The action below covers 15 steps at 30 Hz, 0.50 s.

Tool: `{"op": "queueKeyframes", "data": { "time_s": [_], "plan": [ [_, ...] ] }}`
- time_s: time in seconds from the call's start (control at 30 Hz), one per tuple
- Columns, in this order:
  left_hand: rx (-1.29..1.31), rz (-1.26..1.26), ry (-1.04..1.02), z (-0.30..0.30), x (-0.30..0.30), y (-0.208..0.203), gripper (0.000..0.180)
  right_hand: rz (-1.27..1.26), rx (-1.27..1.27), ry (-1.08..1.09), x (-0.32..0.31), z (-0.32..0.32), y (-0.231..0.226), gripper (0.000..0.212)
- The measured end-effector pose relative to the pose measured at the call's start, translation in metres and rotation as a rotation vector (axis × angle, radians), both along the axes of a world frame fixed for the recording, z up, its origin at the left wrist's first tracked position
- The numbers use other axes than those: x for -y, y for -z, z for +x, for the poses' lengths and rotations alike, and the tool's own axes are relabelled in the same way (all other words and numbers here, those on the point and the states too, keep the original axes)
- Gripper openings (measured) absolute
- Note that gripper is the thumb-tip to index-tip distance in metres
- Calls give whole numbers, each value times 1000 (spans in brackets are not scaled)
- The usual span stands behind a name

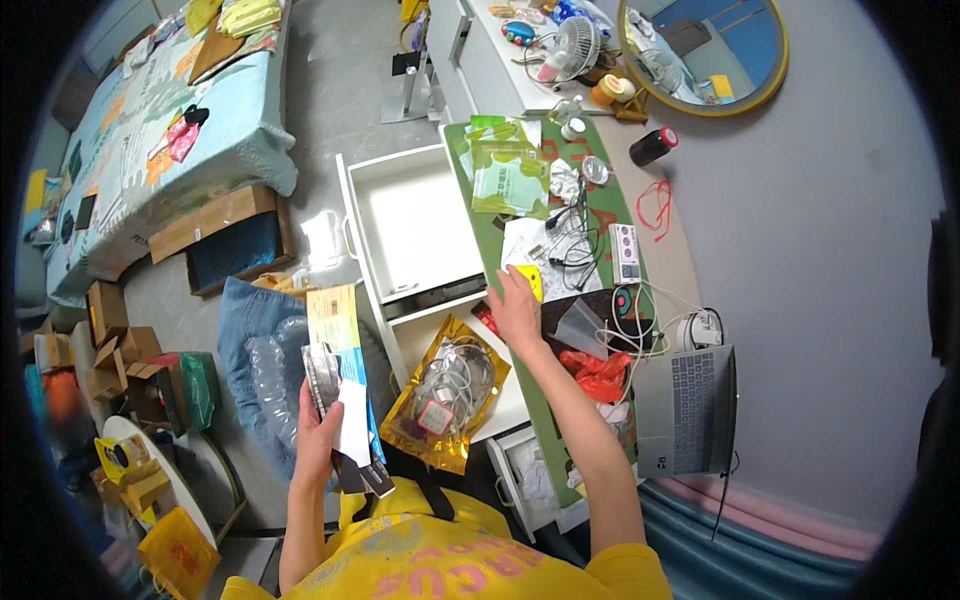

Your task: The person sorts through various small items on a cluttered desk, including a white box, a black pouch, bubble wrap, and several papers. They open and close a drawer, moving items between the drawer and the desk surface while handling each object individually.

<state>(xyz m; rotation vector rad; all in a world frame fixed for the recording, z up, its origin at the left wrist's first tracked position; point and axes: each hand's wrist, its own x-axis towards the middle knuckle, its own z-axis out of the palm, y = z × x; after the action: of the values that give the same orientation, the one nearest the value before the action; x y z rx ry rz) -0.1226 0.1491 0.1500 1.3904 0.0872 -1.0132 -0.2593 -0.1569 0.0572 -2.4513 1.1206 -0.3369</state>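
My left hand [318, 437] is closed round a stack of flat papers and cards [352, 415], white, blue, yellow and black, with a silvery packet [322, 377] on its near side. My right hand [516, 311] reaches over the left edge of the green desk mat [487, 226]. Its fingers are bent at a small yellow piece with a smiley face [530, 282], and the fingertips partly cover it. White paper [540, 243] and black cables [572, 240] lie just beyond. Below, between my arms, a gold-edged clear pouch [447, 395] with white cables rests across an open drawer.
A white drawer [415, 220] stands pulled out left of the desk. Green packets [510, 175], a red plastic bag [597, 376], a small white box [624, 252] and a laptop [687, 410] lie on the desk. Jeans [250, 370] and cardboard boxes [125, 350] are at the left.
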Motion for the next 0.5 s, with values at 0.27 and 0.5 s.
{"op": "queueKeyframes", "data": {
  "time_s": [0.27, 0.5],
  "plan": [
    [29, 1, 25, -5, 1, -8, 66, -121, -217, 148, 116, 111, 11, 78],
    [58, 177, -26, -2, -18, 0, 70, -423, -854, -410, 211, 168, -31, 128]
  ]
}}
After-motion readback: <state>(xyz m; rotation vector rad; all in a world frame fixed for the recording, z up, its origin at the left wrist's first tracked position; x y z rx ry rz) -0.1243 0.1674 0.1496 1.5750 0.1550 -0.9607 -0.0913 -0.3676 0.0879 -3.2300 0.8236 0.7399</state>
